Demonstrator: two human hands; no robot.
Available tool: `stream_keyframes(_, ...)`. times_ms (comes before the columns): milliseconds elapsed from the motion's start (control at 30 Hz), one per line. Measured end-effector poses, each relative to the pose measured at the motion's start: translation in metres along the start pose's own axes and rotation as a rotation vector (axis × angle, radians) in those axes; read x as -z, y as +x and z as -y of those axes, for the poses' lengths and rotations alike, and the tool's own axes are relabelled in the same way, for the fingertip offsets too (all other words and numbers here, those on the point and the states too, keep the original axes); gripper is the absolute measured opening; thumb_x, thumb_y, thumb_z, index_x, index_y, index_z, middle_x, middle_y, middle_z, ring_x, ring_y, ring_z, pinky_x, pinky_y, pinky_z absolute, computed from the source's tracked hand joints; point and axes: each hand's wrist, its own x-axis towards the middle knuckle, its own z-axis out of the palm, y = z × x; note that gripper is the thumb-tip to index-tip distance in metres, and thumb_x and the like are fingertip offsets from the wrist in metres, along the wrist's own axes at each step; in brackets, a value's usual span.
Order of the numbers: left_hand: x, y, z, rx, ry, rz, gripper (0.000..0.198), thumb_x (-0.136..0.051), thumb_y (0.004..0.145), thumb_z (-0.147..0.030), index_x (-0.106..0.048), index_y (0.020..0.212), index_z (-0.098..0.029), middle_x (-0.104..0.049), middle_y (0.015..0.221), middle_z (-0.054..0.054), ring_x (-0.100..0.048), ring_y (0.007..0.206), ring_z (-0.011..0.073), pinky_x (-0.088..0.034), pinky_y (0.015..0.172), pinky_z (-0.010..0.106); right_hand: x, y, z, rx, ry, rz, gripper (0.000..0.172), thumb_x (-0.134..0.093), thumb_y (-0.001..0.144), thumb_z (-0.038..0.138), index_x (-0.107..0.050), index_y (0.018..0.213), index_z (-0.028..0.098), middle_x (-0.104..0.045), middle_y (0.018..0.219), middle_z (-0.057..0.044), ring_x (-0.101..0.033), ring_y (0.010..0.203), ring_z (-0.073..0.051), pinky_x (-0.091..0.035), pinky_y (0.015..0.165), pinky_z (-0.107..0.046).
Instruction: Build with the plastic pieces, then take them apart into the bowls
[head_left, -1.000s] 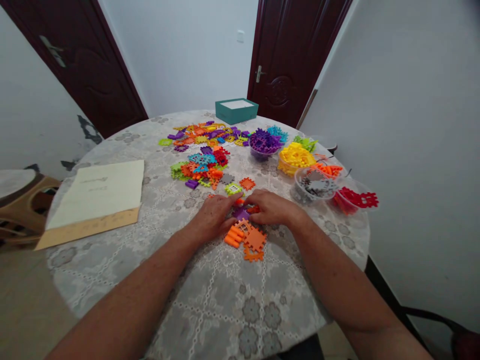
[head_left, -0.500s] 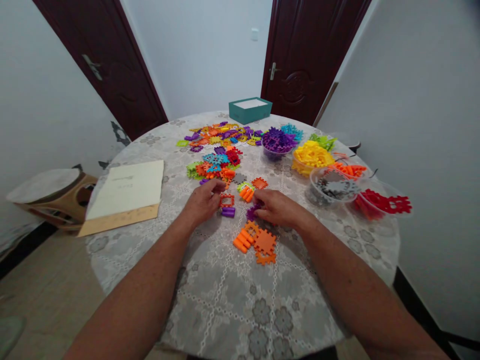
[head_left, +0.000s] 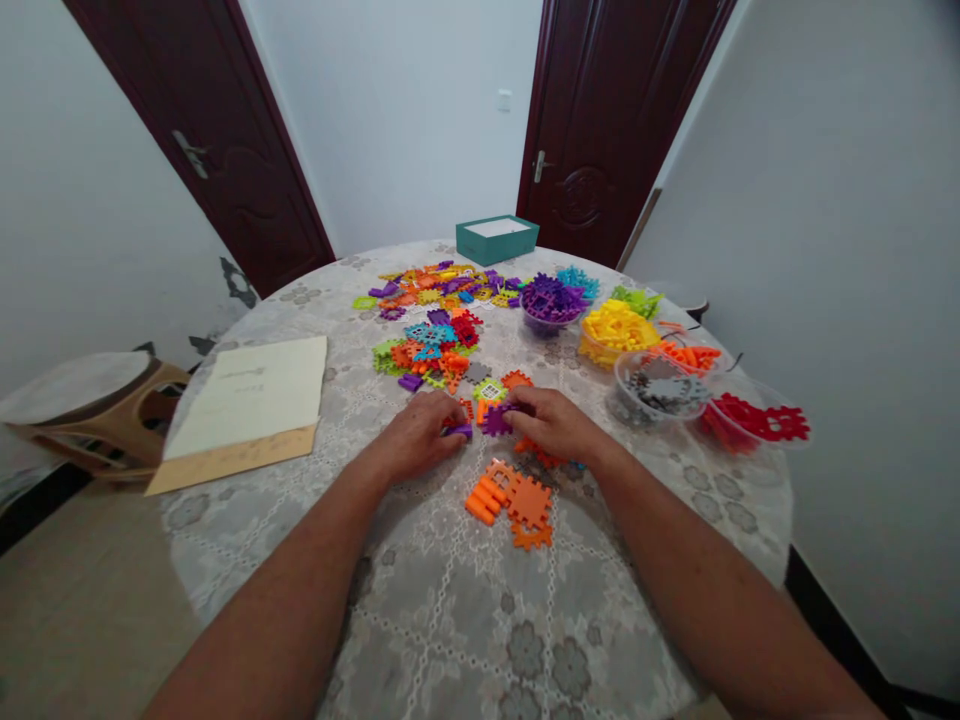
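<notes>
Between thumb and fingers, my right hand (head_left: 551,420) pinches a purple notched plastic tile (head_left: 496,420), raised just above other pieces. My left hand (head_left: 421,436) has its fingers closed over a purple tube-shaped piece (head_left: 460,432) lying on the cloth. Behind the purple tile are a lime-green tile (head_left: 490,390) and an orange tile (head_left: 517,379). Nearer to me lie an orange square tile (head_left: 531,500) and several orange tube pieces (head_left: 486,499). More orange and grey tiles are partly hidden under my right hand.
Tubs of purple (head_left: 553,303), yellow (head_left: 618,332), grey (head_left: 664,388) and red pieces (head_left: 757,418) line the right side. A mixed pile (head_left: 427,345) and a larger spread (head_left: 450,285) lie beyond my hands. A teal box (head_left: 496,240) stands at the back, a cream board (head_left: 255,390) at left.
My left hand has moved right and down onto the purple tube-shaped piece. My right hand has brought the purple tile left and up, in front of the orange tubes.
</notes>
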Motion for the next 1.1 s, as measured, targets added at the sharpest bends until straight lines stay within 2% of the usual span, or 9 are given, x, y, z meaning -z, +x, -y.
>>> stream_keyframes(200,-0.007,0.001,0.0,-0.073,0.112,0.008,0.013,-0.066,0.091,-0.032,-0.068,0.1,-0.022,-0.07,0.098,0.007,-0.06,0.092,0.0254,-0.043,0.083,0.038,-0.011,0.003,0.0,-0.061,0.097,-0.002,0.011,-0.06,0.093,0.019,-0.072,0.095,0.02,-0.07,0.085,0.001,-0.061,0.078,-0.015,-0.043,0.072,-0.027)
stream_keyframes(333,-0.011,0.002,0.0,-0.073,0.055,-0.08,0.021,-0.052,0.101,-0.034,-0.069,0.104,-0.022,-0.072,0.101,0.01,-0.062,0.095,0.0255,-0.045,0.086,0.039,-0.014,0.005,0.0,-0.069,0.135,-0.062,0.012,-0.06,0.093,0.02,-0.071,0.096,0.02,-0.07,0.09,-0.001,-0.063,0.083,-0.016,-0.046,0.074,-0.027)
stream_keyframes(500,-0.012,0.006,-0.007,0.042,-0.204,-0.173,0.029,-0.047,0.105,-0.04,-0.07,0.109,-0.023,-0.074,0.103,0.008,-0.066,0.094,0.0232,-0.047,0.085,0.037,-0.026,0.006,-0.002,-0.035,0.238,-0.13,0.009,-0.062,0.092,0.023,-0.068,0.099,0.022,-0.071,0.104,-0.002,-0.066,0.096,-0.018,-0.05,0.086,-0.031)
stream_keyframes(667,-0.011,0.011,-0.019,0.181,-0.622,-0.13,0.032,-0.055,0.1,-0.047,-0.073,0.107,-0.022,-0.073,0.085,0.002,-0.066,0.072,0.018,-0.05,0.069,0.031,-0.038,0.005,0.0,-0.079,0.443,-0.134,0.011,-0.067,0.091,0.029,-0.06,0.097,0.023,-0.072,0.105,-0.002,-0.069,0.092,-0.018,-0.054,0.082,-0.031)
stream_keyframes(767,-0.013,0.012,-0.022,0.243,-0.816,-0.099,0.031,-0.061,0.096,-0.048,-0.074,0.102,-0.021,-0.073,0.08,0.001,-0.064,0.062,0.0161,-0.051,0.06,0.029,-0.04,0.004,0.002,-0.1,0.463,-0.131,0.014,-0.067,0.089,0.03,-0.057,0.096,0.024,-0.071,0.105,-0.003,-0.069,0.091,-0.018,-0.055,0.081,-0.031)
stream_keyframes(867,-0.016,0.012,-0.023,0.227,-0.913,-0.112,0.036,-0.055,0.099,-0.05,-0.074,0.093,-0.019,-0.074,0.082,0.004,-0.07,0.072,0.0189,-0.057,0.07,0.032,-0.04,0.003,0.001,-0.134,0.39,-0.182,0.014,-0.065,0.087,0.028,-0.057,0.098,0.024,-0.07,0.103,-0.002,-0.067,0.089,-0.019,-0.054,0.08,-0.031)
stream_keyframes(933,-0.019,0.013,-0.022,0.208,-0.943,-0.132,0.033,-0.056,0.099,-0.047,-0.074,0.097,-0.019,-0.076,0.09,0.007,-0.073,0.082,0.0209,-0.059,0.078,0.034,-0.04,0.003,-0.003,-0.162,0.343,-0.226,0.015,-0.064,0.087,0.027,-0.058,0.101,0.024,-0.069,0.096,-0.001,-0.065,0.084,-0.018,-0.053,0.076,-0.03)
stream_keyframes(1033,-0.026,0.015,-0.02,0.18,-0.943,-0.174,0.024,-0.067,0.091,-0.034,-0.071,0.111,-0.021,-0.077,0.104,0.007,-0.073,0.093,0.0216,-0.058,0.084,0.035,-0.039,0.003,-0.006,-0.159,0.294,-0.259,0.033,-0.065,0.087,0.026,-0.06,0.119,0.024,-0.068,0.096,0.0,-0.064,0.083,-0.019,-0.052,0.075,-0.031)
stream_keyframes(1100,-0.03,0.016,-0.018,0.168,-0.949,-0.183,0.025,-0.069,0.088,-0.029,-0.069,0.111,-0.022,-0.077,0.106,0.007,-0.073,0.094,0.0215,-0.058,0.085,0.035,-0.037,0.002,-0.005,-0.138,0.223,-0.262,0.044,-0.066,0.088,0.025,-0.06,0.131,0.025,-0.07,0.104,-0.002,-0.065,0.087,-0.019,-0.052,0.078,-0.032)
